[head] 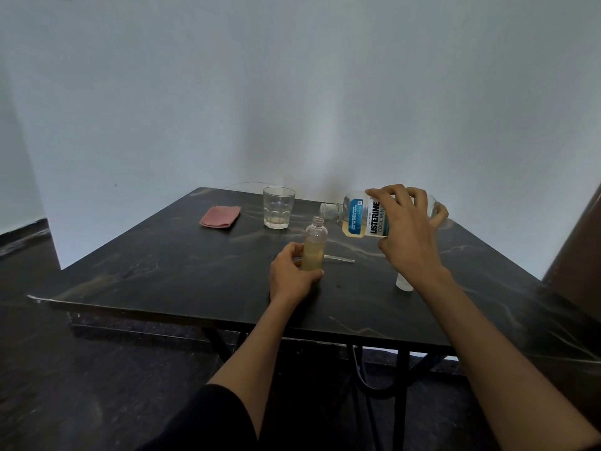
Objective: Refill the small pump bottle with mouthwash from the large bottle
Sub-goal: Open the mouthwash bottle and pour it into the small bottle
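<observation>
The small clear bottle (314, 245) stands upright on the dark table (195, 275), uncapped, with pale yellowish liquid filling its lower part. My left hand (291, 275) grips it around the base. My right hand (406, 229) grips the large mouthwash bottle (361, 215), which lies tipped on its side in the air. Its open neck points left, just above and beside the small bottle's mouth. A little pale liquid lies along its lower side. A thin clear tube (340, 258), probably the pump's, lies on the table behind the small bottle.
A drinking glass (278, 207) with a trace of liquid stands at the back. A folded pink cloth (220, 216) lies to its left. A small white cap-like piece (404, 284) stands under my right wrist. A brown chair back (575, 249) rises at the right edge.
</observation>
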